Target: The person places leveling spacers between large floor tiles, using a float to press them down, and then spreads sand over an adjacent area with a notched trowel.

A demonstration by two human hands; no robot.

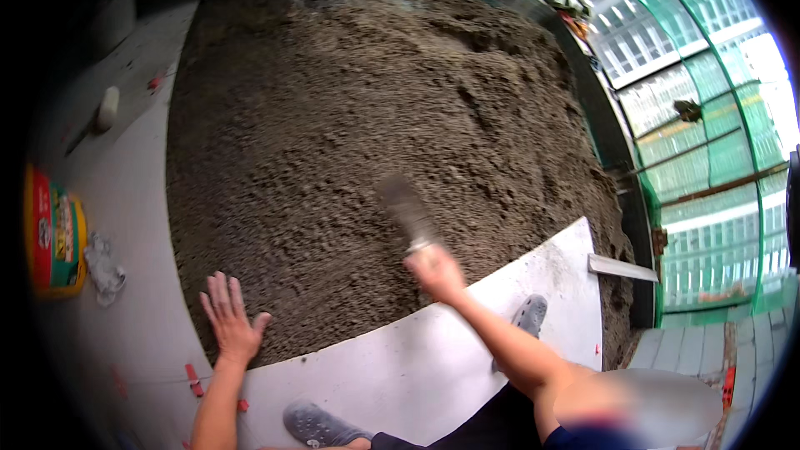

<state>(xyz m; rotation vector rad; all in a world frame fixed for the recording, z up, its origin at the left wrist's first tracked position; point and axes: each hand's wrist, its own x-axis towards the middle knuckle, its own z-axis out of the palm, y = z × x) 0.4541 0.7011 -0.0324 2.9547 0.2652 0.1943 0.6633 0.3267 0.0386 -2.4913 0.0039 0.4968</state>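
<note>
A trowel [404, 204], smeared by motion, is gripped at its handle by my right hand [435, 272]. Its blade extends over a rough bed of grey-brown mortar [358, 108] that fills the middle of the floor. My left hand [231, 317] has its fingers stretched out, at the mortar's near left edge beside the pale tiles; I cannot tell whether it touches the surface. Nothing is in that hand. Between my feet and the mortar lies a large pale tile [400, 367], whose far edge borders the bed.
On the left tiles [146, 225] are a white-headed mallet [108, 108], a colourful bucket [57, 237] and crumpled clear plastic [104, 269]. Red levelling wedges [193, 380] sit along a tile joint. A pale flat strip [621, 267] lies at the right, near green netting [708, 192].
</note>
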